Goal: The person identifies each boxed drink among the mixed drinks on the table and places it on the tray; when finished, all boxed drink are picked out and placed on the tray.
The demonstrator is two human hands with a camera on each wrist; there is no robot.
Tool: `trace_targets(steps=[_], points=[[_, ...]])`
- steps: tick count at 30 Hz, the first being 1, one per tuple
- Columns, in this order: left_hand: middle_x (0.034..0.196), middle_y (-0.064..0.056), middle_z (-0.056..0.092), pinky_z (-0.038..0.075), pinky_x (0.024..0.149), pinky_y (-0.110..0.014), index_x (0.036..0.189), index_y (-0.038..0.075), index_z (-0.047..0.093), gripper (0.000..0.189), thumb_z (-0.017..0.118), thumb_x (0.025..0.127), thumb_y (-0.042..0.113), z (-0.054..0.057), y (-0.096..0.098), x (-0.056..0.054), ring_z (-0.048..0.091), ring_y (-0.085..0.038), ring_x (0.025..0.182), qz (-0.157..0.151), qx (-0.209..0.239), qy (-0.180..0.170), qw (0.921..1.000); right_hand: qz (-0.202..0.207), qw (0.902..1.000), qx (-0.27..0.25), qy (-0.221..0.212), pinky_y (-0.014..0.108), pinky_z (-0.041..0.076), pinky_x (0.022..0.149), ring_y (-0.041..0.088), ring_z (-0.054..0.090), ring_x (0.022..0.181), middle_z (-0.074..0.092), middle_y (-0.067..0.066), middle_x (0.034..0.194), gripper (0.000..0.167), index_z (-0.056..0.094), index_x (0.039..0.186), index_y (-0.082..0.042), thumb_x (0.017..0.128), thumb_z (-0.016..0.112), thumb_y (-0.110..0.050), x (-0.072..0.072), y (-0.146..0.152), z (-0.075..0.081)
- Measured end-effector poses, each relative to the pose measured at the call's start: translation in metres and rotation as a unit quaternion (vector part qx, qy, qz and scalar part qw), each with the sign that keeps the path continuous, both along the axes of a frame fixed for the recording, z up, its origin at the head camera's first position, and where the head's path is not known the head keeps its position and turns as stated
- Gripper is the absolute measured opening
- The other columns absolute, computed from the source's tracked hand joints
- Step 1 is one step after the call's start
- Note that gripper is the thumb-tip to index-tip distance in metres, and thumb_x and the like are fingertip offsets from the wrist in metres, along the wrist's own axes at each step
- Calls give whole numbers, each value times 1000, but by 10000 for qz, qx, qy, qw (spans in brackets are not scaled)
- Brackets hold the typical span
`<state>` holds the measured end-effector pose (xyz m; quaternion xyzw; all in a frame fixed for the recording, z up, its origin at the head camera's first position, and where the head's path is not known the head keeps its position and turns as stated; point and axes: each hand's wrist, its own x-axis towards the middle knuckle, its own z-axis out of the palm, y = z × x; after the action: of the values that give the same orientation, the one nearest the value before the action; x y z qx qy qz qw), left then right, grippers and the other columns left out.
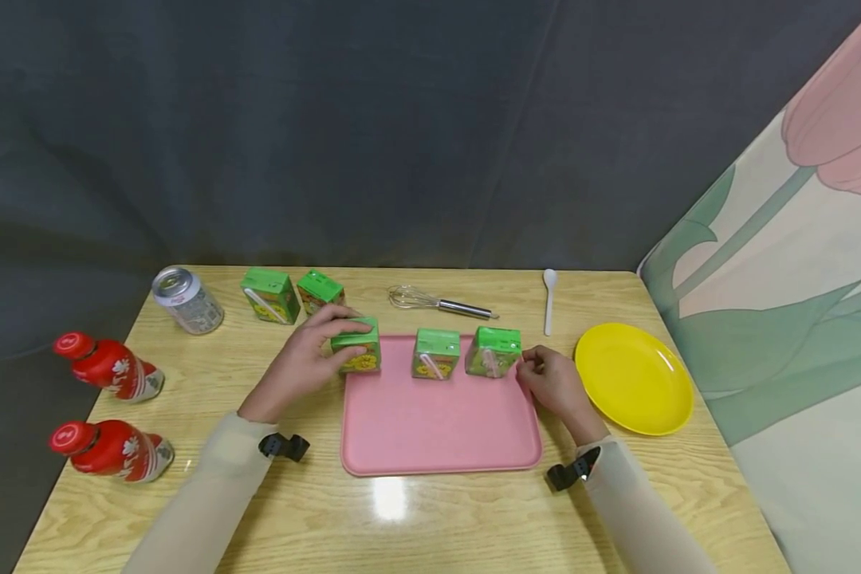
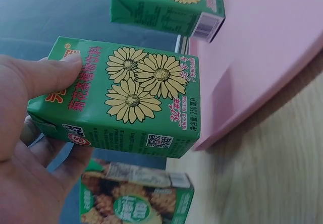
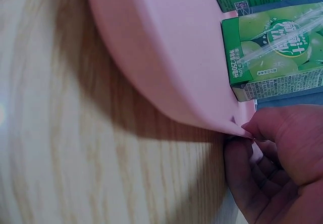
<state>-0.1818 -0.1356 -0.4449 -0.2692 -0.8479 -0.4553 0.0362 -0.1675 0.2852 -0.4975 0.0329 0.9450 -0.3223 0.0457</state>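
My left hand grips a green juice box printed with yellow flowers, thumb on one face and fingers on the other. It is held at the back left corner of the pink tray. With thumb and fingers my right hand pinches the tray's rim near its back right corner. Two more drink boxes stand along the tray's back edge: one with flowers in the middle and one with green grapes close to the right hand.
Behind the left hand stand two more green boxes and a silver can. Two red bottles are at the far left. A whisk and white spoon lie behind the tray; a yellow plate sits right.
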Motion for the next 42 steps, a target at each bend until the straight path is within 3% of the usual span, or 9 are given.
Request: trace_targets(steps=[11, 21, 25, 29, 31, 34, 36, 39, 42], points=[[133, 7, 51, 50, 76, -35, 126, 23, 73, 30, 74, 96, 19, -9, 21, -2, 54, -13, 111, -307, 6, -115, 9995, 31, 10000, -24, 69, 30, 48, 60, 21, 57, 77, 63, 9, 92, 28, 67, 117, 2, 96, 66, -17, 0, 1, -1], [132, 11, 51, 47, 60, -30, 127, 25, 72, 31, 73, 96, 20, -13, 28, -1, 50, -13, 70, -316, 25, -369, 9988, 30, 10000, -60, 38, 29, 47, 61, 22, 57, 78, 63, 10, 91, 27, 67, 116, 1, 96, 65, -17, 0, 1, -2], [132, 11, 51, 47, 60, -30, 128, 24, 72, 31, 73, 96, 21, -13, 28, 0, 50, -14, 70, -329, 13, -494, 9982, 14, 10000, -47, 11, 29, 47, 60, 22, 57, 77, 63, 10, 91, 28, 67, 116, 1, 95, 65, -18, 0, 1, -1], [134, 13, 50, 48, 63, -35, 135, 29, 65, 37, 70, 98, 33, -11, 26, -1, 48, -16, 71, -429, 44, -651, 9970, -22, 10000, -29, 32, 28, 46, 59, 21, 56, 75, 63, 10, 90, 27, 67, 115, 1, 95, 65, -17, 0, 1, 0], [135, 14, 49, 50, 75, -39, 139, 32, 61, 39, 65, 101, 39, -8, 23, -3, 53, -14, 85, -429, 94, -633, 9970, -51, 10000, -25, 45, 27, 46, 58, 21, 56, 74, 63, 10, 89, 26, 67, 114, 1, 95, 65, -16, 0, 1, 0], [139, 11, 48, 47, 92, -46, 143, 31, 57, 37, 55, 107, 36, -3, 14, -8, 52, -14, 113, -227, 64, -242, 9994, -57, 10000, -38, 51, 27, 46, 58, 21, 56, 74, 63, 10, 90, 25, 67, 114, 1, 94, 65, -16, 0, 0, 0], [138, 6, 49, 43, 97, -47, 145, 25, 56, 37, 52, 108, 24, 0, 6, -13, 44, -17, 127, 38, -123, 292, 9995, -30, 10000, -59, 54, 27, 46, 59, 21, 57, 76, 64, 10, 91, 27, 67, 115, 2, 95, 65, -16, 0, 0, -1], [138, -4, 51, 40, 98, -48, 144, 16, 56, 43, 53, 103, 5, 3, -7, -23, 44, -25, 125, 479, -628, 1053, 9913, -7, 9999, -84, 59, 28, 47, 61, 22, 57, 77, 64, 10, 92, 28, 67, 116, 2, 95, 65, -17, 0, 0, -1], [140, -14, 50, 34, 102, -54, 142, 10, 57, 48, 60, 97, -5, 4, -17, -31, 41, -35, 127, 776, -1215, 1454, 9788, -12, 9999, -71, 71, 30, 47, 61, 23, 57, 77, 64, 10, 91, 28, 68, 115, 1, 95, 65, -17, 1, 0, -1]])
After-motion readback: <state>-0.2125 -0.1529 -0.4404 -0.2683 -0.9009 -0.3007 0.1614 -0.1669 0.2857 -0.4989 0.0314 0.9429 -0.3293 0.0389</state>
